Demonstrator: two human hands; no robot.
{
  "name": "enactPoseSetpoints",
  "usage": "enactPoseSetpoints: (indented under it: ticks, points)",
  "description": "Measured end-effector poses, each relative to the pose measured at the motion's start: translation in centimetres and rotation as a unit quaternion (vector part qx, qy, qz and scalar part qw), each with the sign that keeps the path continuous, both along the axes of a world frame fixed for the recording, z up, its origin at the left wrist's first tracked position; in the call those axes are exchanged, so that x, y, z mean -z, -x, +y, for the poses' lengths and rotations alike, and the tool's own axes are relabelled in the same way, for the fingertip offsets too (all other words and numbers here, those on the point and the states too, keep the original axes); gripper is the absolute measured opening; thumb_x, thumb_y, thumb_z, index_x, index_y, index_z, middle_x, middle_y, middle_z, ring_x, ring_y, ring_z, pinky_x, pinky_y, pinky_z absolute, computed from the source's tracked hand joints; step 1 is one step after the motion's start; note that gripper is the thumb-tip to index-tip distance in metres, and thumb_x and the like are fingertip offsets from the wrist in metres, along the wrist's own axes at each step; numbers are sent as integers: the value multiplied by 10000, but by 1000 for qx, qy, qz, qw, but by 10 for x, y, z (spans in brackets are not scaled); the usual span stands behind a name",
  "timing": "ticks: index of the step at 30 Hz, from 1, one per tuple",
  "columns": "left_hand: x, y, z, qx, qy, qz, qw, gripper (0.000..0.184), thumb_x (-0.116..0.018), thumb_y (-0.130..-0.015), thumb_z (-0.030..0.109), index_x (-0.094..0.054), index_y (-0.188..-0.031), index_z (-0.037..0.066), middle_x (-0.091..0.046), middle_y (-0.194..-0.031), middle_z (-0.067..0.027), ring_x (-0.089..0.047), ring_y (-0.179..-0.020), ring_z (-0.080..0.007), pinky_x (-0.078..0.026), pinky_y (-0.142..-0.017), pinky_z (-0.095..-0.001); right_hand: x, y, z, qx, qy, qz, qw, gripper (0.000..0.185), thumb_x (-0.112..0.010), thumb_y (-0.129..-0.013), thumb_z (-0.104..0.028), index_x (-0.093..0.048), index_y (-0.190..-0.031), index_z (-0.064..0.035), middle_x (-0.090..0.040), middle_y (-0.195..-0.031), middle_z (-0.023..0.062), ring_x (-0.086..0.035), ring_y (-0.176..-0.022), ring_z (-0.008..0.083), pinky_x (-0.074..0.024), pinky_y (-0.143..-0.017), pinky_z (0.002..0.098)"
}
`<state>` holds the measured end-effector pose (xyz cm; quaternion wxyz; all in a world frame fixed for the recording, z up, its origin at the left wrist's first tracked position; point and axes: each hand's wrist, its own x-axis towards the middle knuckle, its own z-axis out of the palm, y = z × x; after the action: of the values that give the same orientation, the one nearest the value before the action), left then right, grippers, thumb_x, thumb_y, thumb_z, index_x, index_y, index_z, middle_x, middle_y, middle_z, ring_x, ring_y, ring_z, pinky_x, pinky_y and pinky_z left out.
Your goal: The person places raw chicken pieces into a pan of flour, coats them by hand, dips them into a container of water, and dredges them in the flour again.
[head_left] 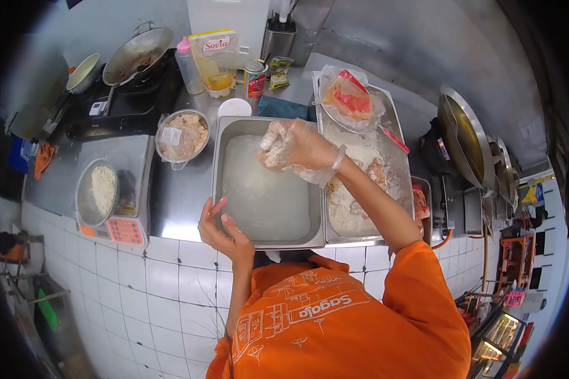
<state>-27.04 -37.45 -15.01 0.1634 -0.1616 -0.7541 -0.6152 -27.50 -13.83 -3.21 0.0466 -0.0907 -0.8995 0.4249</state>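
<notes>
My right hand (297, 150), in a clear plastic glove caked with flour, hangs over a deep metal pan (316, 235) of cloudy water (259, 189). Its fingers are curled in. Whatever they hold, if anything, is hidden by the flour and glove. Bare and with its fingers apart, my left hand (224, 232) is at the pan's front left corner. Right of the pan lies a shallow tray (367, 237) of white flour (348, 211) with coated pieces (376, 174) in it, partly covered by my right forearm.
A bowl of pale meat (186, 134) stands left of the pan. Farther left, a bowl of flour (101, 191) sits on an orange-keyed scale (123, 230). Behind are a can (255, 79), an oil pouch (216, 60) and a bottle (189, 69). A large wok (464, 136) is at right.
</notes>
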Motion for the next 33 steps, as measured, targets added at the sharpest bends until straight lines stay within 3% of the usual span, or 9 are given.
enactPoseSetpoints:
  ticks: [4,13,16,19,22,25,27,30,33]
  points:
    - [-1,1,1,12,1,-4,1000,394,-460,-1023,219,-488,-1330,-26,-684,-1086,-158,-595,-1092,-257,-356,-1051,-428,1,-7,-2,31,-102,22,994,213,-777,-773,-80,-623,-886,14,-679,-804,112,-660,-736,163,-524,-697,310]
    - [-6,-2,1,15,1,-24,1000,391,-454,-1025,207,-485,-1333,-33,-675,-1118,-161,-593,-1091,-271,-369,-1069,-425,-5,-28,5,37,-96,54,993,258,-777,-768,-80,-649,-977,2,-697,-863,119,-683,-819,164,-538,-731,310]
    - [2,-1,2,12,-13,-5,1000,391,-450,-1027,195,-473,-1345,-33,-653,-1159,-173,-578,-1129,-278,-356,-1088,-440,-26,-55,24,2,-16,108,994,343,-813,-732,-180,-650,-959,18,-714,-915,155,-711,-822,264,-549,-759,336]
    - [6,-3,5,-12,-35,-3,999,398,-450,-1026,187,-456,-1356,-35,-631,-1196,-183,-561,-1166,-285,-344,-1102,-453,-80,-103,42,26,91,33,995,333,-802,-759,-123,-669,-1040,-3,-707,-969,73,-672,-850,122,-538,-770,263]
    - [7,-6,6,-69,46,54,995,403,-453,-1035,213,-444,-1362,-23,-626,-1231,-178,-530,-1213,-287,-353,-1089,-453,-92,-149,74,12,115,26,993,335,-797,-778,-143,-662,-1056,-11,-700,-973,63,-662,-877,112,-531,-784,266]
    - [-13,-25,20,-114,110,77,984,412,-470,-1037,273,-467,-1335,-12,-613,-1266,-149,-523,-1204,-274,-356,-1061,-441,-52,-178,95,-31,286,-25,957,343,-781,-792,-149,-649,-1089,-38,-694,-968,51,-646,-902,98,-525,-788,267]
    - [-17,-44,43,-98,76,100,987,403,-474,-1035,275,-473,-1324,-6,-622,-1246,-133,-505,-1211,-291,-352,-1051,-443,-9,-188,97,-44,62,21,997,319,-758,-755,-109,-642,-1017,32,-713,-846,142,-701,-773,221,-548,-745,326]
    - [-14,-84,75,-34,96,107,989,379,-477,-1025,265,-497,-1304,9,-633,-1237,-107,-452,-1254,-312,-300,-1081,-459,42,-211,97,-65,-100,-14,993,365,-695,-777,-111,-607,-1090,54,-689,-817,181,-698,-776,327,-548,-788,404]
    - [-14,-134,112,36,180,82,980,346,-486,-996,232,-530,-1272,29,-633,-1256,-72,-384,-1302,-328,-212,-1115,-484,48,-243,132,-79,-127,-2,989,394,-648,-799,-123,-590,-1143,60,-676,-806,187,-682,-810,407,-540,-818,452]
